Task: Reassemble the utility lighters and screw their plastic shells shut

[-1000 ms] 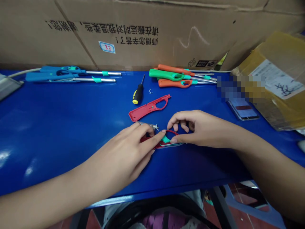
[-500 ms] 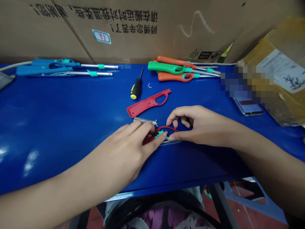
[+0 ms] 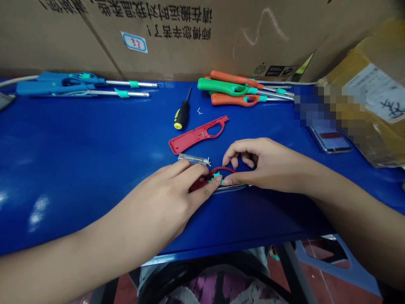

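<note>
My left hand [image 3: 177, 192] is closed over a red lighter half-shell [image 3: 225, 169] lying on the blue table, its thumb at a teal part [image 3: 216, 176] inside. From the other side, my right hand [image 3: 257, 164] pinches the shell's looped end, thumb against it and the other fingers curled. The shell's handle end is hidden under my left hand. Just above my left fingers lies a clear fuel tube [image 3: 193, 159] with a metal valve end. Farther back rests the other red half-shell [image 3: 198, 134], hollow side up.
A black and yellow screwdriver [image 3: 182, 115] lies behind, beside several small screws [image 3: 199, 111]. Blue lighters [image 3: 60, 86] are at back left, green [image 3: 221, 87] and orange lighters [image 3: 234, 99] at back right. A cardboard box [image 3: 177, 59] walls the rear; a phone [image 3: 330, 137] and taped carton [image 3: 379, 139] are right.
The view has shifted slightly. Both hands stay at the red half-shell in nearly the same pose, and the loose parts remain where they were.
</note>
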Action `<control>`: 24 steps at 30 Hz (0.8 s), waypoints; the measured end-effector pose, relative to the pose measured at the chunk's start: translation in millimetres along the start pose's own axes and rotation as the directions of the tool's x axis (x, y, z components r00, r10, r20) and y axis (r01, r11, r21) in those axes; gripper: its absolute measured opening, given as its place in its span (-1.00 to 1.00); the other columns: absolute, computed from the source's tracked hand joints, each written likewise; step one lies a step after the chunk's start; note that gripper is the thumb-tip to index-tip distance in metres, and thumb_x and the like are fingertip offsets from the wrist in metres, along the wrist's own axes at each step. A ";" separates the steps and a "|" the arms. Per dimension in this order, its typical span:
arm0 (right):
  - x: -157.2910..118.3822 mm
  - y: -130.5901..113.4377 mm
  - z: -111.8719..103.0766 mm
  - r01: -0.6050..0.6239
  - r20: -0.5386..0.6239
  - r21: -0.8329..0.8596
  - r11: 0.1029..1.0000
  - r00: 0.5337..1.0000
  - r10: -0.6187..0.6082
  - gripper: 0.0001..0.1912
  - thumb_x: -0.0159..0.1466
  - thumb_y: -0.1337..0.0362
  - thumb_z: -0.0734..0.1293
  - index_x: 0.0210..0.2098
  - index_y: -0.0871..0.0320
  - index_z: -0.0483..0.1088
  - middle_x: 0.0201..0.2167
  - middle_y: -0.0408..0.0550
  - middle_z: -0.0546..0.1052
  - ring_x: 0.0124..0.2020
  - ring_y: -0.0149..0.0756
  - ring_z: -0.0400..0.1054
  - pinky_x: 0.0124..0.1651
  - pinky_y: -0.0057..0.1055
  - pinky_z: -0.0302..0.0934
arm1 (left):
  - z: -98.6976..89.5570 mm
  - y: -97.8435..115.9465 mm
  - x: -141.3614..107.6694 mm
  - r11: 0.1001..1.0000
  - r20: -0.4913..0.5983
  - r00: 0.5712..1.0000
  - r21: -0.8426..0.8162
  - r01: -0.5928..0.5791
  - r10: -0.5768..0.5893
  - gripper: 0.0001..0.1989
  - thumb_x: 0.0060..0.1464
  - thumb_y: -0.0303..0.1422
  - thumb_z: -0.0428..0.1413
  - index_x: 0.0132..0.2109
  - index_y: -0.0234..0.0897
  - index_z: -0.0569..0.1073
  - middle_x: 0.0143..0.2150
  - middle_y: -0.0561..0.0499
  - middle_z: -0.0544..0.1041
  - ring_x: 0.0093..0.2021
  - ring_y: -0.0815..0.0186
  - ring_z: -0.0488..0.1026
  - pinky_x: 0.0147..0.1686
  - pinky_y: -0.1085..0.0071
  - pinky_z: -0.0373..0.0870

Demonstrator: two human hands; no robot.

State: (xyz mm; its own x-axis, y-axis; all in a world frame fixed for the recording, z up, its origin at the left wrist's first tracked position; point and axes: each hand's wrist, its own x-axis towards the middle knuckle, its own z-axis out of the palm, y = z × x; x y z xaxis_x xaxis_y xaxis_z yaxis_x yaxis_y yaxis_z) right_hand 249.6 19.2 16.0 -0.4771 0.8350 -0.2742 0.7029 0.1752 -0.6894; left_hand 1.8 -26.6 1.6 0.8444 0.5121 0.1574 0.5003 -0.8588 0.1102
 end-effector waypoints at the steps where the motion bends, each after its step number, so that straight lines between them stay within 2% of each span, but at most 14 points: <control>1: 0.1 -0.2 0.9 -0.005 -0.010 -0.006 1.000 1.000 0.005 -0.70 0.12 0.03 0.53 -0.27 0.06 0.54 -0.38 -0.21 0.46 -0.40 -0.42 0.20 -0.35 -0.44 0.10 | 0.3 0.1 -0.4 1.000 0.003 1.000 0.007 -0.003 0.003 -0.51 0.26 -0.55 0.02 0.30 -0.31 0.41 0.02 -0.20 0.51 0.04 0.00 0.47 -0.03 0.03 0.59; 4: -0.4 -1.3 2.2 -0.011 -0.030 -0.024 1.000 1.000 0.010 -0.69 0.11 0.00 0.53 -0.28 0.06 0.54 -0.39 -0.21 0.44 -0.40 -0.40 0.21 -0.34 -0.43 0.09 | 1.4 -0.2 -1.6 0.999 -0.014 1.000 -0.028 0.017 -0.017 -0.52 0.28 -0.54 0.03 0.31 -0.29 0.41 0.04 -0.18 0.52 0.03 0.04 0.48 -0.04 0.08 0.59; 9: -2.3 -3.5 2.4 0.011 -0.035 -0.033 0.999 0.999 -0.012 -0.73 0.13 0.07 0.51 -0.26 0.07 0.54 -0.38 -0.19 0.45 -0.38 -0.39 0.25 -0.28 -0.40 0.12 | 2.4 -0.2 0.0 0.968 -0.078 0.983 -0.202 0.147 -0.166 -0.55 0.35 -0.46 0.05 0.34 -0.32 0.36 0.14 -0.17 0.52 0.13 0.12 0.46 0.10 0.15 0.52; 12: -2.8 -4.1 2.3 0.016 -0.034 -0.055 0.998 0.999 -0.017 -0.76 0.15 0.09 0.49 -0.26 0.08 0.54 -0.37 -0.18 0.47 -0.38 -0.38 0.27 -0.27 -0.39 0.12 | 1.9 0.5 2.7 0.940 -0.084 0.968 -0.272 0.207 -0.238 -0.56 0.33 -0.44 0.06 0.31 -0.36 0.38 0.15 -0.17 0.54 0.13 0.14 0.47 0.11 0.17 0.52; 18: -8.8 -0.4 -13.7 0.047 -0.024 -0.119 0.992 0.998 -0.051 -0.65 0.18 -0.08 0.47 -0.27 0.06 0.55 -0.42 -0.16 0.47 -0.43 -0.36 0.28 -0.33 -0.37 0.12 | -0.1 -0.9 3.5 0.894 -0.059 0.950 -0.360 0.268 -0.308 -0.58 0.27 -0.41 0.14 0.25 -0.29 0.45 0.14 -0.10 0.56 0.14 0.17 0.50 0.13 0.22 0.51; 21: -16.3 6.4 -28.7 0.092 0.038 -0.199 0.976 0.996 -0.086 -0.62 0.18 -0.14 0.48 -0.28 0.03 0.53 -0.34 -0.13 0.54 -0.37 -0.31 0.33 -0.33 -0.34 0.14 | -1.8 -4.1 2.6 0.888 -0.015 0.947 -0.353 0.294 -0.320 -0.58 0.27 -0.39 0.13 0.25 -0.26 0.46 0.15 -0.10 0.55 0.15 0.15 0.48 0.15 0.18 0.51; 24: -22.7 14.6 -39.0 0.166 0.168 -0.282 0.945 0.978 -0.121 -0.71 0.22 -0.06 0.47 -0.26 0.00 0.52 -0.23 -0.10 0.58 -0.28 -0.23 0.39 -0.26 -0.30 0.17 | -3.6 -6.3 2.9 0.893 -0.009 0.945 -0.332 0.304 -0.326 -0.59 0.27 -0.39 0.12 0.24 -0.24 0.47 0.16 -0.09 0.55 0.16 0.15 0.47 0.18 0.14 0.48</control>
State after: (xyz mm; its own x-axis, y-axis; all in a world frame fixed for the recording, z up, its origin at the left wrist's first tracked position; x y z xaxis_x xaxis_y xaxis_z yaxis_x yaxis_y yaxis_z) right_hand 291.3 23.2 38.3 -0.6408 0.7077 -0.2975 0.7339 0.4509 -0.5081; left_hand 0.4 -19.7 4.8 0.6335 0.7641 0.1220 0.6402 -0.6061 0.4721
